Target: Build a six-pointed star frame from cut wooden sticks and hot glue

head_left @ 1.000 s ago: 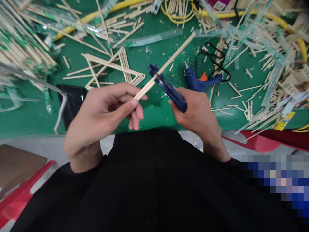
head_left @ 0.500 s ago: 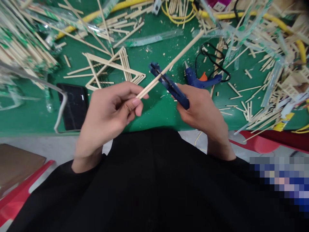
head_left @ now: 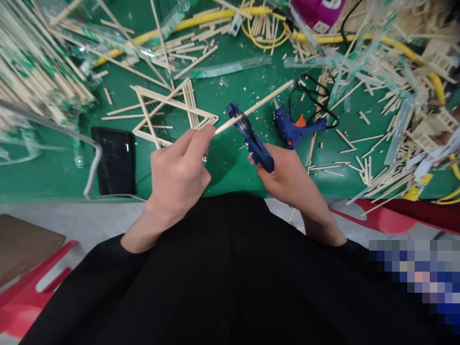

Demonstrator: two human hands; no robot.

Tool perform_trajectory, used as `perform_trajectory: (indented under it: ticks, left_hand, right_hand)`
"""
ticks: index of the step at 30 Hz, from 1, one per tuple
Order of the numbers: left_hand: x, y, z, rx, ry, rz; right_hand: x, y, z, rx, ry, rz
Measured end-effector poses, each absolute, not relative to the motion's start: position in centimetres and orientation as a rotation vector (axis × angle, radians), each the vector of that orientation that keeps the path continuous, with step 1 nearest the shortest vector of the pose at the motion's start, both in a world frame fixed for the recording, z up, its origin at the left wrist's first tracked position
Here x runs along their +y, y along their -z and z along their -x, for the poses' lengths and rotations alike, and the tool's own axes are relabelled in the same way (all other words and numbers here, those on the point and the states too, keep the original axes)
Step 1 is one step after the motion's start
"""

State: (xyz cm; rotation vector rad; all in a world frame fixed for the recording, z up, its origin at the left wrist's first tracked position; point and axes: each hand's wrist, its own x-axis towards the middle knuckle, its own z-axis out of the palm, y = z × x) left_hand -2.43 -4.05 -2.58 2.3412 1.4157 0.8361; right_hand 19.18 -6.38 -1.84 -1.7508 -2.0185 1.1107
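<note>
Thin wooden sticks [head_left: 257, 105] slant up to the right from my left hand [head_left: 181, 175], whose fingers are closed round their lower end. How many sticks it grips is hard to tell. My right hand [head_left: 285, 172] is wrapped round a blue cutting tool [head_left: 257, 143], and the tool's jaws lie across the sticks just beyond my left fingers. Just behind my left hand lie stick frames with pointed corners [head_left: 192, 108] on the green table [head_left: 230, 177]. A blue glue gun [head_left: 293, 127] with an orange trigger rests to the right of the tool.
A black phone [head_left: 114, 163] lies left of my left hand beside a grey cable [head_left: 96, 165]. Bundled sticks [head_left: 43, 62] fill the back left. Loose sticks [head_left: 388, 179], clear wrap and a yellow hose [head_left: 212, 17] spread behind and right. Red chairs [head_left: 391, 223] stand at the table's front.
My left hand has turned over, back upward, and moved slightly right. The sticks sit lower and reach less far up. My right hand and the tool have shifted slightly left and toward me.
</note>
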Motion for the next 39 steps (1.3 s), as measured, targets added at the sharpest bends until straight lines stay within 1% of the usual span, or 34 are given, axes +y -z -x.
perform_trajectory:
  ticks: [3,5,7,11,14,18,21,26,31,35,39]
  left_hand:
    - [-3.7,2.5,2.5,1.359,-0.9,-2.303]
    - [-3.4,2.2,2.7,1.328,-0.934,-2.263]
    - [-3.2,1.7,2.9,1.3,-0.913,-2.18]
    - [-3.3,0.7,3.4,1.239,-0.763,-2.002]
    - [-3.5,0.4,3.4,1.254,-0.726,-1.983]
    - [-3.2,0.5,3.0,1.329,-0.715,-2.125]
    - [-2.4,1.3,3.0,1.339,-0.644,-2.189]
    - [-1.0,2.4,3.1,1.362,-0.478,-2.215]
    - [-0.3,1.7,2.9,1.404,-0.333,-2.168]
    - [0.5,1.7,2.9,1.316,-0.34,-2.141]
    - [1.7,2.9,3.0,1.281,-0.358,-2.121]
  right_hand:
    - [-6.6,2.4,-19.2,-2.044,-0.906,1.773]
    - [-6.8,2.7,-19.1,-2.066,-0.83,1.766]
    - [-7.0,2.9,-19.2,-2.074,-0.833,1.747]
    - [-7.1,2.8,-19.4,-2.067,-0.858,1.689]
    - [-7.1,3.1,-19.2,-2.01,-0.933,1.713]
    - [-6.6,5.0,-18.1,-1.904,-0.987,1.883]
    - [-6.0,7.1,-17.1,-1.878,-0.995,1.972]
    - [-5.8,9.1,-16.3,-1.822,-0.853,2.116]
    - [-6.2,9.6,-16.3,-1.808,-0.767,2.111]
    - [-6.3,10.4,-16.1,-1.768,-0.75,2.072]
    - [-6.3,11.7,-16.0,-1.688,-0.696,2.042]
